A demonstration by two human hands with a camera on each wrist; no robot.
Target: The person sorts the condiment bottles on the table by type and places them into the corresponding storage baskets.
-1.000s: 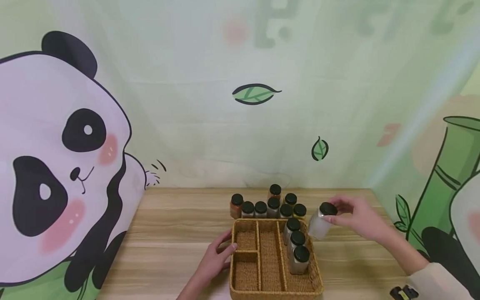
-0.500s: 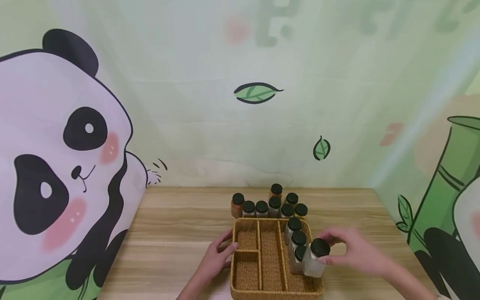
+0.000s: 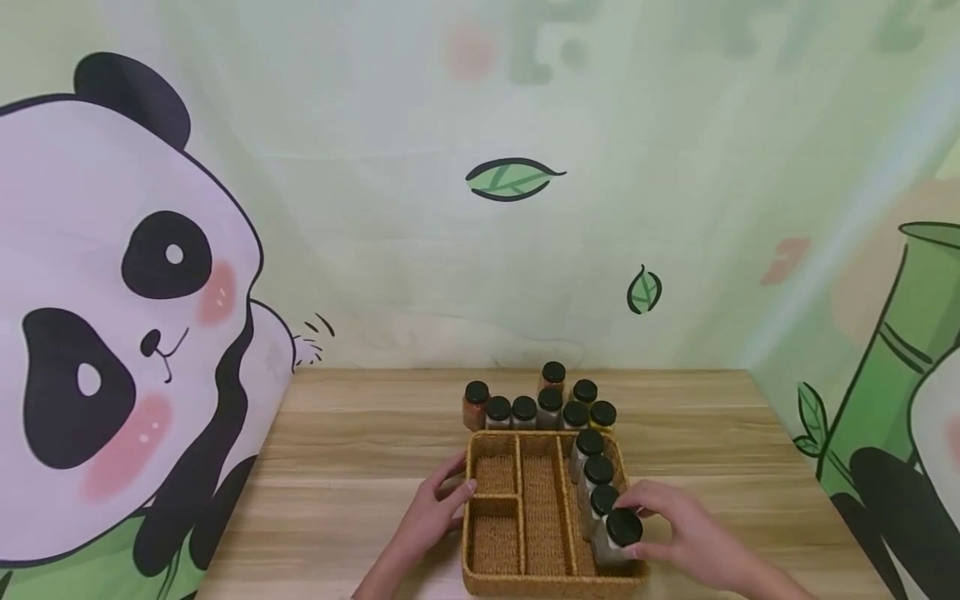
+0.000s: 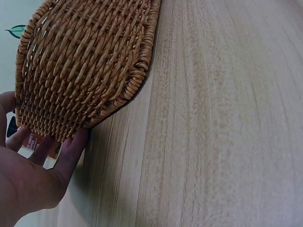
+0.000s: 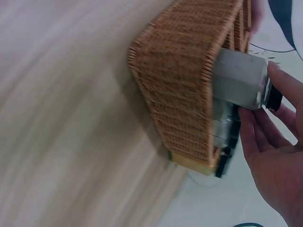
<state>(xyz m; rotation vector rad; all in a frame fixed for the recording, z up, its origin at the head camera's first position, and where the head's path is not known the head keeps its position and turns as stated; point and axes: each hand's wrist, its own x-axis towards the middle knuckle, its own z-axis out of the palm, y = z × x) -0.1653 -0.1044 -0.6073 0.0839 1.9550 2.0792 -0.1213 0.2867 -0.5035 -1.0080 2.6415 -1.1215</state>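
A wicker basket (image 3: 531,587) with several compartments sits on the table. My left hand (image 3: 433,510) holds its left side, thumb at the rim and fingers against the outer woven wall (image 4: 80,71). My right hand (image 3: 678,533) pinches a clear spice jar (image 5: 239,78) by its black lid (image 3: 624,527), thumb on one side and fingers on the other. The jar's lower part is inside the basket's right compartment, at the near end. Beyond it in the same compartment, 3 other black-lidded jars (image 3: 597,469) stand in a row.
Several more black-lidded jars (image 3: 524,410) stand just behind the basket, some with red or yellow contents. The wooden table (image 3: 352,450) ends at a green panda-print backdrop (image 3: 405,267).
My right hand has carried the jar from right of the basket toward me and left, then down into the near end of the right compartment. My left hand has stayed on the basket.
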